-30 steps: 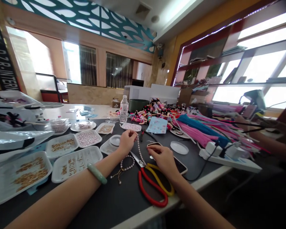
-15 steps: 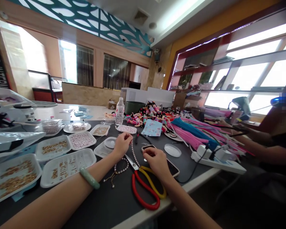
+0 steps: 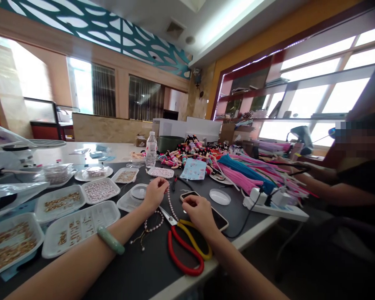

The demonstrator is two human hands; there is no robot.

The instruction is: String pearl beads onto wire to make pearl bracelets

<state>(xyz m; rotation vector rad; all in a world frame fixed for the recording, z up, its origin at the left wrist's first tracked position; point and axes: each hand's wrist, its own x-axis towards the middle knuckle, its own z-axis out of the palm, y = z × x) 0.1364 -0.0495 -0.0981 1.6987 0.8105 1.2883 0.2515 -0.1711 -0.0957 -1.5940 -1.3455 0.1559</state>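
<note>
My left hand [image 3: 156, 194] is closed in a pinch on the upper end of a pearl bead string [image 3: 171, 205], which hangs down to the scissors. My right hand [image 3: 197, 210] is bent over the phone [image 3: 219, 220], its fingertips pressed together; anything between them is too small to make out. Below the hands lie scissors [image 3: 187, 249] with one red and one yellow handle, blades pointing up and left. A second beaded string with a loop and dangling ends [image 3: 154, 225] rests on the dark mat left of the blades.
White trays of gold parts [image 3: 62, 201] and pink beads [image 3: 100, 190] stand at the left. A water bottle [image 3: 151, 150], piled dolls [image 3: 190, 150], pink and blue stems [image 3: 237, 171] and a power strip [image 3: 276, 208] lie beyond. A person [image 3: 356, 179] sits at the right.
The view has shifted, so the table's objects appear slightly further left. Both hands keep nearly the same poses, with the bead string still hanging from my left hand.
</note>
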